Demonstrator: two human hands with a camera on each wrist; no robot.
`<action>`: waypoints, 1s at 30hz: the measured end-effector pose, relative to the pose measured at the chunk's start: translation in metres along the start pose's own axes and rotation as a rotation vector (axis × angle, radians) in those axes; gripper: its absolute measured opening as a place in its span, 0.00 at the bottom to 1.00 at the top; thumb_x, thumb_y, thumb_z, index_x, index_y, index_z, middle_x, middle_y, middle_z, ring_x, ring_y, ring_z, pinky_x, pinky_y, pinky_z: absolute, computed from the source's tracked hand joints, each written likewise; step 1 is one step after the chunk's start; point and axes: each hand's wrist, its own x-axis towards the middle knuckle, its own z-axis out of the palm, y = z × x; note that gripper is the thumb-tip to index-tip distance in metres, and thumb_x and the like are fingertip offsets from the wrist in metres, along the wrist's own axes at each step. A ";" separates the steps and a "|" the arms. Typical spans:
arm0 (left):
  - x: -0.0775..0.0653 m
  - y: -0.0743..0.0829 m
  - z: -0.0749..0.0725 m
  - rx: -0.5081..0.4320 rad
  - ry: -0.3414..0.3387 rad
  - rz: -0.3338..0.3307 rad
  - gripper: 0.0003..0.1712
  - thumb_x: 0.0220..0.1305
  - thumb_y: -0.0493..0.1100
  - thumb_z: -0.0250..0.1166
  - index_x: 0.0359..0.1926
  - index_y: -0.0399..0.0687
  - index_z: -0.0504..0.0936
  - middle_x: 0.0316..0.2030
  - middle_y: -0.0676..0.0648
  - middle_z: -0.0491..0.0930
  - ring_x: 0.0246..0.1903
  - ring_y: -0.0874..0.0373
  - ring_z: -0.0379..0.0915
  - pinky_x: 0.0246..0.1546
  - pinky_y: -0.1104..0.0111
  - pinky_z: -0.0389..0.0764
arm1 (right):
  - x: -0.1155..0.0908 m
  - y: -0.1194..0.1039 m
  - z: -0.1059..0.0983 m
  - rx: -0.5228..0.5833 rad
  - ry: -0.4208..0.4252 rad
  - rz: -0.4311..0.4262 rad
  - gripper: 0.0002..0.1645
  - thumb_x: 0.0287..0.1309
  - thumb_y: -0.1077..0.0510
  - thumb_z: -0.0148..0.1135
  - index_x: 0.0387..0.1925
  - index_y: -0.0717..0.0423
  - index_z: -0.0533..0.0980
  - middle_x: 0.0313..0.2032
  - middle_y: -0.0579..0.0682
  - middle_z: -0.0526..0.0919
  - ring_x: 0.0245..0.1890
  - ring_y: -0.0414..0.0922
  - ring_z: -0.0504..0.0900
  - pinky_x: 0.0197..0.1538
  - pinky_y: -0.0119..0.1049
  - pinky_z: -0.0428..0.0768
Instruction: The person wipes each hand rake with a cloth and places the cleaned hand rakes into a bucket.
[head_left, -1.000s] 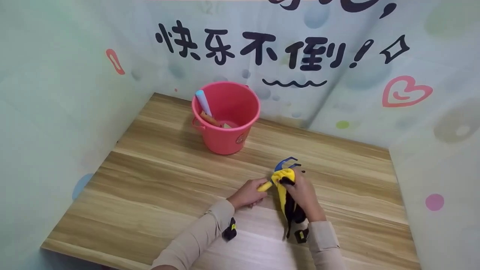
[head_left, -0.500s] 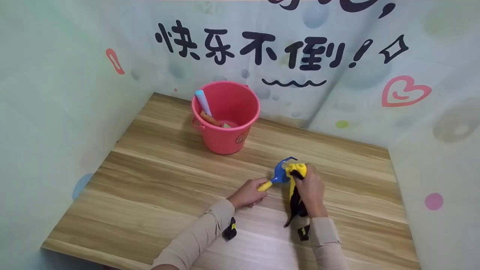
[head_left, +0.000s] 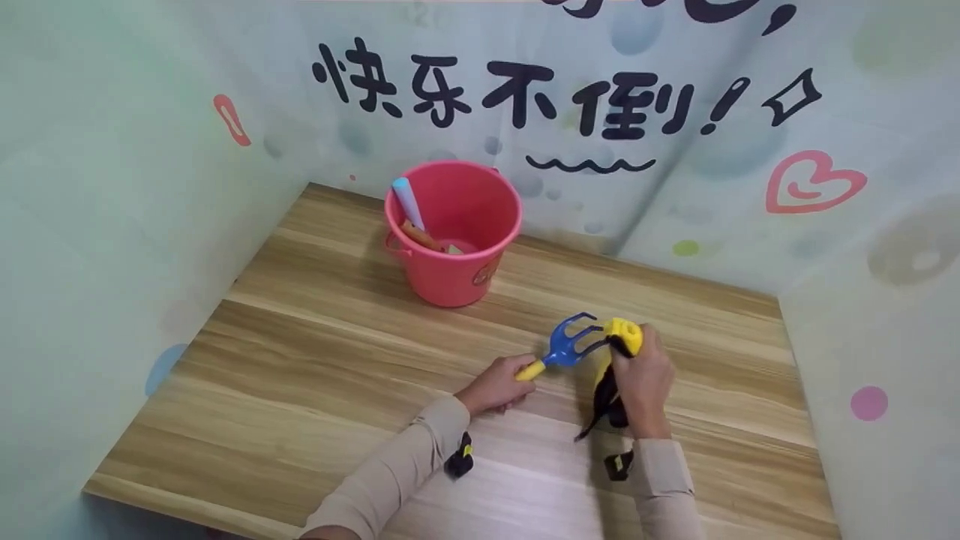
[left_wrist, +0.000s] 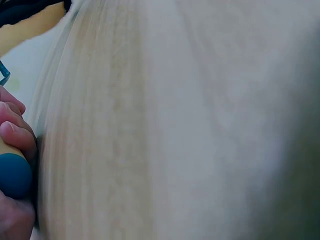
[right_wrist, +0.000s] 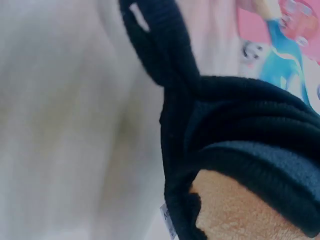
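In the head view my left hand (head_left: 496, 385) grips the yellow handle of a blue-headed toy hand rake (head_left: 568, 346). Its curved prongs point toward the upper right. The left wrist view catches curled fingers (left_wrist: 17, 131) round the handle, whose blue end shows. My right hand (head_left: 648, 376) holds a bunched yellow and black cloth (head_left: 625, 334) right at the prong tips. Part of this cloth hangs down below the hand, over the table. Up close in the right wrist view are the cloth's black edging, a loop and fuzzy pile; the hand itself is out of that view.
A pink bucket (head_left: 450, 281) stands at the back of the wooden table (head_left: 315, 360), holding a light blue stick-like piece (head_left: 407, 204) and an orange-brown item (head_left: 420, 237). Printed wall sheets (head_left: 712, 202) border the table. A black wrist device (head_left: 460, 455) hangs by the left cuff.
My right hand has moved right with the cloth, off the rake's head and out to the prong tips, uncovering the blue head. The left hand and the rake stay in place.
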 end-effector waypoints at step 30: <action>-0.002 0.004 0.000 -0.023 0.002 0.015 0.08 0.55 0.34 0.57 0.38 0.39 0.70 0.13 0.52 0.70 0.06 0.63 0.60 0.03 0.74 0.63 | -0.019 -0.002 0.009 -0.019 -0.501 0.109 0.21 0.47 0.49 0.65 0.37 0.59 0.74 0.31 0.58 0.80 0.30 0.53 0.78 0.34 0.49 0.76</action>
